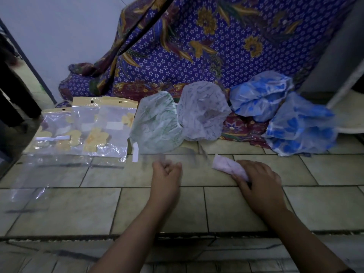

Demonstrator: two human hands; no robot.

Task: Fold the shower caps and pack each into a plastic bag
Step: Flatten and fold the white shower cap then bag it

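The folded pink shower cap point(227, 166) lies on the tiled floor point(246, 209) in front of the person, rolled into a narrow bundle. The right hand point(261, 179) grasps its right end, fingers curled over the top and thumb tucked at the near side. It is in no bag.

The left hand point(166, 175) is just to the left of the bundle and apart from it, with its fingers curled in. A blurred streak of clear film point(177, 154) hangs just above it. Whether the fingers pinch that film I cannot tell.

Farther left, a spread of plastic bags point(84, 127) with yellow header cards and yellow flower print lies flat and overlapping on the floor. White strips show through them. More clear plastic point(39, 174) lies nearer the person, blurred.

Beyond the hands, four unfolded caps stand puffed in a row:
- a green-printed cap point(157, 125), touching the bags' edge
- a pale lilac cap point(202, 113) against it
- a blue-flowered cap point(260, 95)
- a second blue cap point(301, 127), farthest right

The lilac cap and both blue caps rest on a purple batik cloth point(197, 46), which drapes down behind them.
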